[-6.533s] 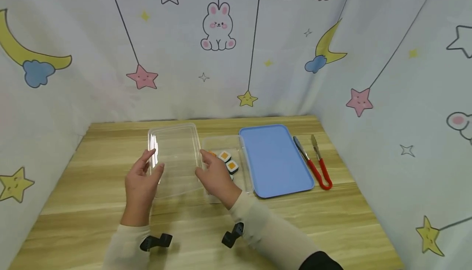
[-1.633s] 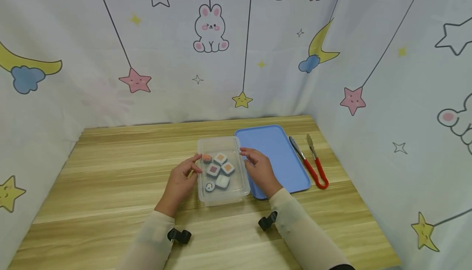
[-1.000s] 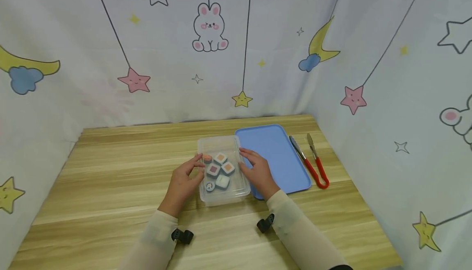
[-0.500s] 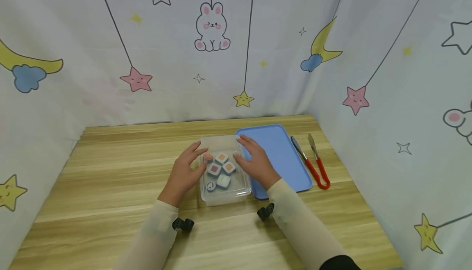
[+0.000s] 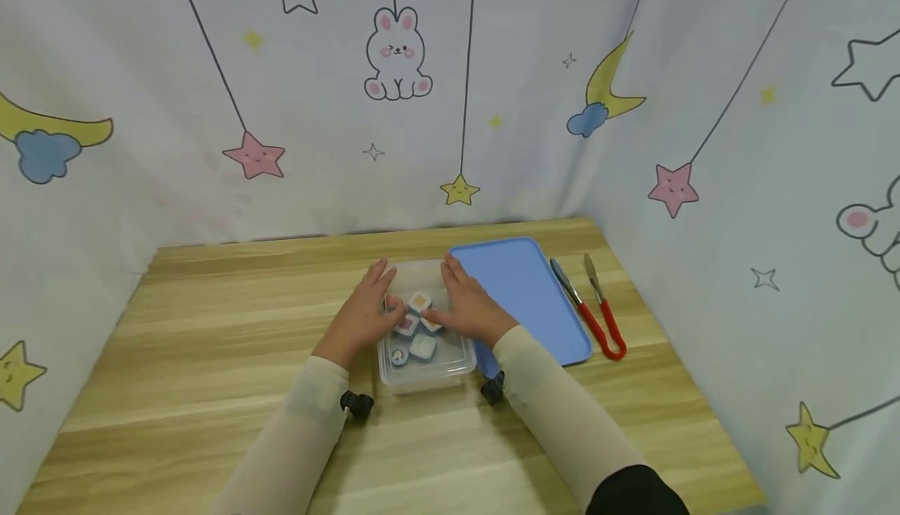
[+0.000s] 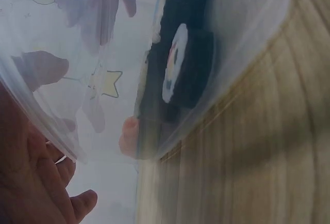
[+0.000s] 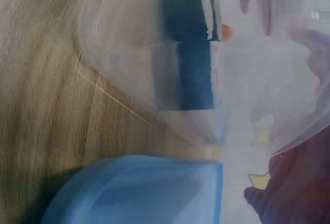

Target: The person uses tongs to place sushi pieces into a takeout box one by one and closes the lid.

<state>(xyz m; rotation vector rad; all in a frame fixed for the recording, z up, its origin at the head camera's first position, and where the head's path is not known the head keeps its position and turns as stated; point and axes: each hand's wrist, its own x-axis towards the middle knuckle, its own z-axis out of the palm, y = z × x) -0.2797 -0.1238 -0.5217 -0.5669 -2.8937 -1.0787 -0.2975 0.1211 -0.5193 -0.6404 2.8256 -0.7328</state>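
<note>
A clear plastic box (image 5: 426, 384) with its translucent lid (image 5: 450, 359) on top stands mid-table in the head view. Several sushi pieces (image 5: 423, 347) show through the lid, some partly covered by the hands. My left hand (image 5: 360, 318) lies over the lid's left side, its fingers extended towards the far edge and its thumb pointing inward. Opposite it, my right hand (image 5: 473, 309) lies along the right side, fingers likewise extended. In the left wrist view, a dark-wrapped sushi roll (image 6: 191, 69) shows through the box wall, with fingers (image 6: 82, 203) at the lid's rim.
Right beside the box lies a blue tray (image 5: 530, 296), its near-left corner close to the box wall. Further right are red-handled tongs (image 5: 605, 327), spread apart. A patterned curtain (image 5: 316, 109) rises behind the wooden table (image 5: 211, 359).
Earlier, both hands held the lid to the left of the uncovered box; now it covers the box. Since half a second ago, the hands have moved inward, closer together over the lid.
</note>
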